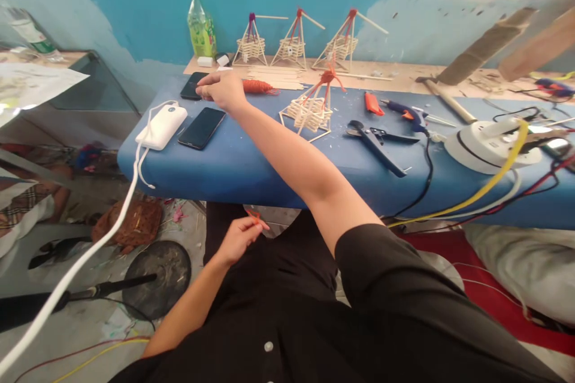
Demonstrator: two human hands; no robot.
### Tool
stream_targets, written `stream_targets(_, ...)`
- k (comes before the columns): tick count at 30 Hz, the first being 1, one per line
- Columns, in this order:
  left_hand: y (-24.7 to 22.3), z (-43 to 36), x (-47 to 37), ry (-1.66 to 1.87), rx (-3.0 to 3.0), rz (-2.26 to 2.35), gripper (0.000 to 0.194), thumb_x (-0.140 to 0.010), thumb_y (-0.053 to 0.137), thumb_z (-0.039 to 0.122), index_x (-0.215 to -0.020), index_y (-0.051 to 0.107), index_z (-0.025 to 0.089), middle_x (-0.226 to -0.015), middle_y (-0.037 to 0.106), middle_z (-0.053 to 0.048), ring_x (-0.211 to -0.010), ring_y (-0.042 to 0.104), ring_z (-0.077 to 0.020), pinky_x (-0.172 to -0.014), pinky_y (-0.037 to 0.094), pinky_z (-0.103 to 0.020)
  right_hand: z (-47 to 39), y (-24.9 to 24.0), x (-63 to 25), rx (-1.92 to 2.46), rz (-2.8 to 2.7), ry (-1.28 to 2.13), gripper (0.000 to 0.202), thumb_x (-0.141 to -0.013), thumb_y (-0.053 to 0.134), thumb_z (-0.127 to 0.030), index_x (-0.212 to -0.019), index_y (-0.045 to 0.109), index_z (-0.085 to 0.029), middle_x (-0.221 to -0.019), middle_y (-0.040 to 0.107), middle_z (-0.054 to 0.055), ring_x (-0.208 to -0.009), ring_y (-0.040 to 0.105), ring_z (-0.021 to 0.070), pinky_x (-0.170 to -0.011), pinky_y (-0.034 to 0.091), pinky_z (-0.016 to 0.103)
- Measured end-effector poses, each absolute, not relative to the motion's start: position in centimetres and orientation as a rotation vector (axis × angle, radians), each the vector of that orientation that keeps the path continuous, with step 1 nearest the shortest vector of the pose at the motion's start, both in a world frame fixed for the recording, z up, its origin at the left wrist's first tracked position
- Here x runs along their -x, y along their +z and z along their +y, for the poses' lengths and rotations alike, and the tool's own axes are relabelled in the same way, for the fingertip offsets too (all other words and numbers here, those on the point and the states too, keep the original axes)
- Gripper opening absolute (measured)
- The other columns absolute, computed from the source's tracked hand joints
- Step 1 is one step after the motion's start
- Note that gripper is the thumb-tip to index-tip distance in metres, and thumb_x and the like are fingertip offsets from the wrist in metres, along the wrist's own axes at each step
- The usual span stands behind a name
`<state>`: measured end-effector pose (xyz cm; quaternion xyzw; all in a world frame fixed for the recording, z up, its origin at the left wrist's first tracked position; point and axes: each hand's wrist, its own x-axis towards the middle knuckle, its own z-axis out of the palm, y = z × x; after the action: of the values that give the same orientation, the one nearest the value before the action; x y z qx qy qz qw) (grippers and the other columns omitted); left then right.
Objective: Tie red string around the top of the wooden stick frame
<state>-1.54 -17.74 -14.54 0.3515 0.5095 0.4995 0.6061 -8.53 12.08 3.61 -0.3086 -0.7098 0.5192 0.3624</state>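
Note:
My right hand [223, 90] is stretched far across the blue table, its fingers pinched together over a black phone [189, 88]. What the pinch holds, if anything, is too small to tell. Just right of that hand lies a bundle of orange string [259, 87]. Low in front of my lap, my left hand [241, 239] is closed on a short orange string [255, 215], its ends sticking out past the fingers. A small stick frame [309, 111], with a woven body and orange string tied at its top, stands on the table beyond my right forearm.
Three similar stick frames [290, 48] and a green-capped bottle [200, 27] line the wall. Pruning shears [377, 146], a glue gun [408, 114] and a white power strip [487, 146] with cables occupy the right. A second phone [202, 128] and white power bank [162, 127] lie left.

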Motion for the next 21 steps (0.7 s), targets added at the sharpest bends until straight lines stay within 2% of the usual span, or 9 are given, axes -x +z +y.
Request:
stream_targets(3, -16.6, -19.1, -0.5, 0.964, -0.873, 1.169, 0.045, -0.08, 0.082, 0.058, -0.085, 0.084, 0.014, -0.057, 0.05, 0.002, -0.057, 0.04, -0.0116, -0.06, 0.029, -0.027, 14.5, 2.4, 11.5, 0.891, -1.955, 1.211, 0.014, -0.085, 0.08, -0.005, -0.076, 0.074, -0.014, -0.061, 0.063, -0.002, -0.075, 0.068, 0.0158, -0.091, 0.059, 0.032)
stream_targets(6, -18.5, -20.1, -1.6, 0.806, -0.908, 1.178, 0.037, -0.083, 0.076, 0.05, -0.083, 0.085, 0.014, -0.058, 0.053, 0.001, -0.061, 0.043, -0.0137, -0.065, 0.032, -0.029, 16.1, 1.2, 12.7, 0.943, -2.035, 1.133, 0.017, -0.082, 0.075, -0.002, -0.071, 0.073, -0.015, -0.059, 0.06, -0.002, -0.08, 0.072, 0.0191, -0.096, 0.059, 0.037)
stream_targets(11, -21.0, -20.3, -1.2, 0.689, -0.963, 1.223, 0.031, -0.089, 0.067, 0.037, -0.091, 0.086, 0.013, -0.065, 0.057, 0.0, -0.066, 0.043, -0.0147, -0.069, 0.031, -0.029, 18.6, -0.5, 13.9, 0.915, -2.147, 1.017, 0.008, -0.082, 0.078, -0.007, -0.084, 0.077, -0.015, -0.078, 0.072, 0.0, -0.092, 0.077, 0.0191, -0.105, 0.057, 0.041)
stream_targets(14, -21.8, -20.0, -0.8, 0.657, -1.014, 1.232, 0.03, -0.091, 0.066, 0.034, -0.094, 0.087, 0.013, -0.069, 0.061, -0.001, -0.069, 0.046, -0.0159, -0.071, 0.032, -0.03, 19.7, -1.6, 14.6, 0.908, -2.136, 0.972, 0.015, -0.078, 0.087, -0.011, -0.088, 0.077, -0.015, -0.092, 0.077, 0.001, -0.104, 0.076, 0.0209, -0.111, 0.055, 0.045)
stream_targets(18, -22.5, -19.8, -0.7, 0.613, -1.067, 1.227, 0.029, -0.092, 0.067, 0.033, -0.095, 0.088, 0.013, -0.069, 0.062, -0.001, -0.069, 0.046, -0.0158, -0.07, 0.031, -0.03, 20.3, -2.3, 15.2, 0.957, -2.128, 0.936, 0.02, -0.076, 0.09, -0.015, -0.088, 0.075, -0.015, -0.092, 0.075, 0.001, -0.107, 0.074, 0.0223, -0.113, 0.054, 0.048)
stream_targets(21, -22.7, -19.9, -0.8, 0.605, -1.085, 1.233, 0.031, -0.093, 0.066, 0.034, -0.097, 0.088, 0.013, -0.07, 0.063, -0.001, -0.069, 0.046, -0.0159, -0.07, 0.03, -0.03, 20.1, -2.2, 15.3, 0.991, -2.148, 0.887, 0.021, -0.075, 0.09, -0.016, -0.09, 0.075, -0.016, -0.093, 0.073, 0.001, -0.107, 0.073, 0.0222, -0.111, 0.055, 0.045)
